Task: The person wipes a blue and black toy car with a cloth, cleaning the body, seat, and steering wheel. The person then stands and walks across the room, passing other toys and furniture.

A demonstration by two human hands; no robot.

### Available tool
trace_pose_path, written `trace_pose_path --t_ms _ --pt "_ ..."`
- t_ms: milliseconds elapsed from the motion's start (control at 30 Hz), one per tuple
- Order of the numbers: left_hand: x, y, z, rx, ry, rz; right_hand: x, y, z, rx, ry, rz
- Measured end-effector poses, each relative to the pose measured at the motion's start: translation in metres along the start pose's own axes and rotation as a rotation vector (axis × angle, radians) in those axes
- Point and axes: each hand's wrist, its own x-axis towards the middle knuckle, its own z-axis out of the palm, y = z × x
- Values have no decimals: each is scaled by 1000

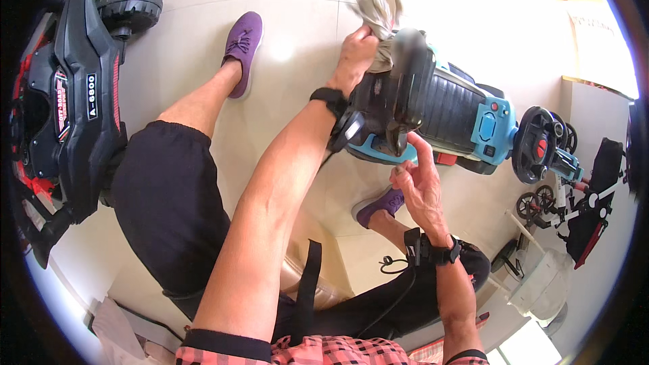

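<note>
My left hand (pixel 355 56) grips a crumpled beige cloth (pixel 383 15), its loose end blurred, against the far side of a black seat backrest (pixel 413 86). That backrest belongs to a blue and black children's ride-on car (pixel 451 106) in front of me on the floor. At the backrest's near edge is my right hand (pixel 421 187), its index finger stretched out against the plastic and its other fingers curled, holding nothing that I can see. A black steering wheel (pixel 530 144) with a red centre points to the right.
A larger black and red toy vehicle (pixel 91 96) with a chunky tyre (pixel 131 7) stands at left. Folded stroller frames (pixel 573 203) lean along the right wall, near a pale rounded basin-like thing (pixel 542 284). Black wrist devices with a cable (pixel 405 289) hang about my arms.
</note>
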Motion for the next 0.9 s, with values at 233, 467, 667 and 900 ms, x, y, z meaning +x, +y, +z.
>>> trace_pose_path --t_ms 233,467,667,900 --pt "-24 2 -5 -226 -158 -193 3 8 -13 17 43 -7" --pt "-77 -26 -32 19 -279 -46 11 9 -1 19 56 15" --pt "-166 -54 -30 437 -113 -73 18 19 -1 -224 151 -58" --pt "-183 -84 -44 -117 -50 -511 17 16 -2 -279 232 33"
